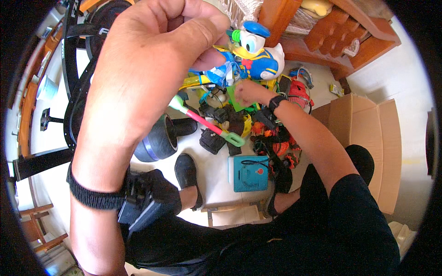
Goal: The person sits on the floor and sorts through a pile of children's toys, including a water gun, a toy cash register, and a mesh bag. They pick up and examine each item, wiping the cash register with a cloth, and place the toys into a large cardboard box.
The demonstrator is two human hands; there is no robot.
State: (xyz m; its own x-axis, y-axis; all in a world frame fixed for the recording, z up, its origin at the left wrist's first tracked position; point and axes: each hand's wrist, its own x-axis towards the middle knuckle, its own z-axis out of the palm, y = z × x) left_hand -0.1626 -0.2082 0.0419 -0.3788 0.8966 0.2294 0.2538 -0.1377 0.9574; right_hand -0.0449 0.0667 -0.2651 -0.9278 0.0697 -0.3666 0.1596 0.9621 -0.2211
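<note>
My left hand (172, 38) is raised close to the camera at the upper left, thumb and fingers bent together. A green ribbed piece (236, 35) shows just past its fingertips; whether the hand holds it is unclear. My right hand (247, 94) reaches into the toy heap, beside a flat green piece (234, 98), its fingertips hidden. Beyond both hands stands a Donald Duck figure (264, 63) with a blue cap. Below my left hand, a toy shovel (203, 122) with a pink shaft and green ends slants above black pouches (211, 140).
A teal box (248, 176) with a black strap sits between my feet. At right stands an open cardboard box (373, 138). A black wheel roller (155, 141) and exercise equipment (70, 103) are at left. Wooden furniture (331, 45) rises at the back.
</note>
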